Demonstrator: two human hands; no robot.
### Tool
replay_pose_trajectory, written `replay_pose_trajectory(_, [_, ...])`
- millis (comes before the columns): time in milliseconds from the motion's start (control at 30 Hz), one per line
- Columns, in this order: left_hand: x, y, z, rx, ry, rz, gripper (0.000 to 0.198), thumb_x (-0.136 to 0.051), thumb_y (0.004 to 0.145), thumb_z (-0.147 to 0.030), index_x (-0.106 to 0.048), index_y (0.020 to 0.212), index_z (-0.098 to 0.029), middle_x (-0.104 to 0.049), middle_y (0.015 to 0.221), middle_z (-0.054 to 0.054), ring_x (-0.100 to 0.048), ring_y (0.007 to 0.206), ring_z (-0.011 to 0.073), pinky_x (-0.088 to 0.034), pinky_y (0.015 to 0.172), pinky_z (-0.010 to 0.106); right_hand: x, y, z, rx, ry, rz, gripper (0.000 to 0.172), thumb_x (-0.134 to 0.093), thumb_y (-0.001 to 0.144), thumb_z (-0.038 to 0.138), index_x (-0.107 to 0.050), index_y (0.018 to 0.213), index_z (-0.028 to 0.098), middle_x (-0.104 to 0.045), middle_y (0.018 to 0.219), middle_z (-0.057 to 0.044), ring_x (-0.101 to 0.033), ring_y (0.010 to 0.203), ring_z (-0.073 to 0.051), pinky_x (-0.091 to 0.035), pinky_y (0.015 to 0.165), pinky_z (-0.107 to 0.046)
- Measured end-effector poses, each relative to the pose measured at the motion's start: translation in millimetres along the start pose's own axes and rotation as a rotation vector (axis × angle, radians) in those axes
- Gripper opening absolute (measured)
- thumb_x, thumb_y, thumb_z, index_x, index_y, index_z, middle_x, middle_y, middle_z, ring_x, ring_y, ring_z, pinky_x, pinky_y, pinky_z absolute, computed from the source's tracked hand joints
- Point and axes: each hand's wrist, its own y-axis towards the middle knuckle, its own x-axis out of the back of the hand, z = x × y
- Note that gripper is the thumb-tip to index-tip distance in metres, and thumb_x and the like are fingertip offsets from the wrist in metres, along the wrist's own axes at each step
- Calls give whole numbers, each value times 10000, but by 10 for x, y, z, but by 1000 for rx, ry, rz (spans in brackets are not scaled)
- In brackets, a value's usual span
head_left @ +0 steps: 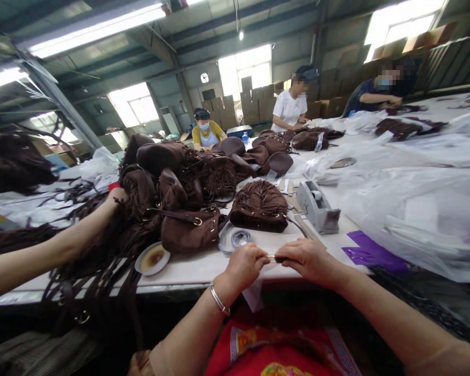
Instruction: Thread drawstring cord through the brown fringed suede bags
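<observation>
Both my hands meet at the table's front edge, pinching a small dark piece with shiny metal (274, 259) between them; its exact kind is too small to tell. My left hand (243, 265), with a silver bangle at the wrist, closes on the metal end. The fingers of my right hand (309, 262) are closed on the dark end. Just beyond lie a clear roll of tape (241, 238) and a dark brown fringed bag (259, 206). A smooth brown bag (191, 230) with a buckled strap lies to the left of them.
Brown bags (207, 169) are heaped behind. A grey tape dispenser (317, 206), a purple plastic piece (372, 253) and clear plastic bags (419, 209) lie right. A round dish (152, 258) stands left, near another person's arm (62, 237). Several co-workers sit or stand across the table.
</observation>
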Motion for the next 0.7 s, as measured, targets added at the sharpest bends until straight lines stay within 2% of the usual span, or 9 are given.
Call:
replay_pose_trajectory(133, [-4,-7,12,-58,-30,10,156,-657,900,-292,-795,923,-223,-708,804,46,-629,783,168,-455,738,253,60,6,16,39,102,15,177,-579,944,242,-731,1034,241,-754,967,-48,-682,887,-172,-459,826,-300])
replay_pose_trajectory(267, [-12,5,-8,-70,-31,16,144,-670,886,-271,-797,901,-206,-721,816,59,-641,802,178,-462,742,254,42,24,26,55,104,-19,194,-565,952,245,-749,1012,248,-725,966,-52,-665,868,-166,-472,803,-292])
replay_pose_trajectory(467, [-28,65,4,-70,-143,121,193,-612,899,-229,-790,972,-214,-769,901,53,-673,805,173,-484,767,250,48,59,12,65,165,9,242,-515,967,214,-754,1006,220,-695,940,-67,-649,844,-154,-484,763,-256])
replay_pose_trajectory(600, [-18,88,18,-27,-212,149,207,-591,889,-223,-791,940,-199,-776,918,51,-681,827,179,-491,763,244,79,48,-40,45,0,20,211,-538,962,245,-730,1038,202,-702,933,-76,-645,869,-180,-453,819,-303])
replay_pose_trajectory(700, [-13,98,21,-7,-164,147,223,-572,893,-222,-793,893,-197,-771,859,50,-669,769,174,-477,709,241,66,4,-113,-1,-157,-5,187,-571,953,297,-727,945,196,-701,844,-59,-639,826,-190,-398,830,-341])
